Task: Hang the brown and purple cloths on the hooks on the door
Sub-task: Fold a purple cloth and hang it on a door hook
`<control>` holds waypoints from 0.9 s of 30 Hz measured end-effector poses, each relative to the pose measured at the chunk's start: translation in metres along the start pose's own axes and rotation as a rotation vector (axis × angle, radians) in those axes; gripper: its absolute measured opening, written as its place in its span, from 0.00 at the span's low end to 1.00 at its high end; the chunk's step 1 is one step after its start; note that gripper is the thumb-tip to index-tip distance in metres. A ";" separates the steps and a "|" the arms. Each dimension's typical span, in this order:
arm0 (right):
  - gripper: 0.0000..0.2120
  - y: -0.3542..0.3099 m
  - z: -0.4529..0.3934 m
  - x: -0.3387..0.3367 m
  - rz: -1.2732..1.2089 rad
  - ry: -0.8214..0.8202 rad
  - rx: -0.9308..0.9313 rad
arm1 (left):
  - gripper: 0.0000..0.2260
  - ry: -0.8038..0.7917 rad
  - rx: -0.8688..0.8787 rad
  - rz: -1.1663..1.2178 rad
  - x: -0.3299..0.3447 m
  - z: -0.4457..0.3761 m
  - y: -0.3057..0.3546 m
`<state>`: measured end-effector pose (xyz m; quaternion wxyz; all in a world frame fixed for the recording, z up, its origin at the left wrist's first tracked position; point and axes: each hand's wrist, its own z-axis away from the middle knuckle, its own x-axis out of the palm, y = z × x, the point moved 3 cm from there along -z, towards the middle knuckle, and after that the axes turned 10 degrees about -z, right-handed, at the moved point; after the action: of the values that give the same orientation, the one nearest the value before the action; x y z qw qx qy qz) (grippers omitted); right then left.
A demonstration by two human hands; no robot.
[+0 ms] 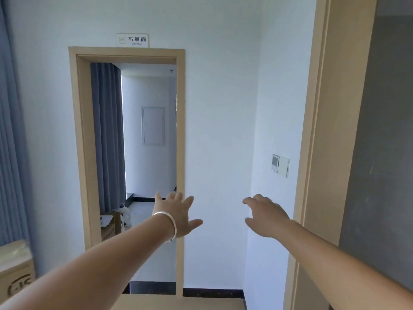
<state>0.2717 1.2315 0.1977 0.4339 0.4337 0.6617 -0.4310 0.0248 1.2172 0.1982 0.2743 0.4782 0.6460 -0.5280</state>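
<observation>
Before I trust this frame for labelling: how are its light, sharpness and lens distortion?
Head view: soft, bluish daylight, brightest beside the curtain through the doorway; no harsh glare. Wide-angle bending bows the door frame at right. Both hands, left hand and right hand, are slightly soft; the sign text stays readable.

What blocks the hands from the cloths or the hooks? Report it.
Cannot be settled: no cloths and no hooks show in this view. Both hands are empty, the left hand and the right hand stretched out with fingers spread toward the white wall beside the open doorway. Nothing visible lies between the hands and that wall.
</observation>
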 end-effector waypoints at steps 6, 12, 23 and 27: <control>0.26 -0.008 -0.119 0.013 0.051 0.004 0.017 | 0.35 0.014 0.014 0.003 0.045 -0.111 -0.038; 0.26 -0.021 -0.221 0.042 0.033 0.020 -0.006 | 0.34 0.025 0.019 0.020 0.097 -0.197 -0.070; 0.26 -0.064 -0.394 0.143 -0.027 -0.111 -0.179 | 0.32 -0.071 -0.154 0.005 0.201 -0.281 -0.148; 0.22 -0.105 -0.468 0.173 -0.080 -0.146 -0.322 | 0.31 -0.159 -0.291 -0.057 0.236 -0.298 -0.194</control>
<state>0.0354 1.6823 0.1723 0.5271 0.2993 0.7058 -0.3667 -0.1990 1.5786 0.1638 0.3757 0.3717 0.7052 -0.4726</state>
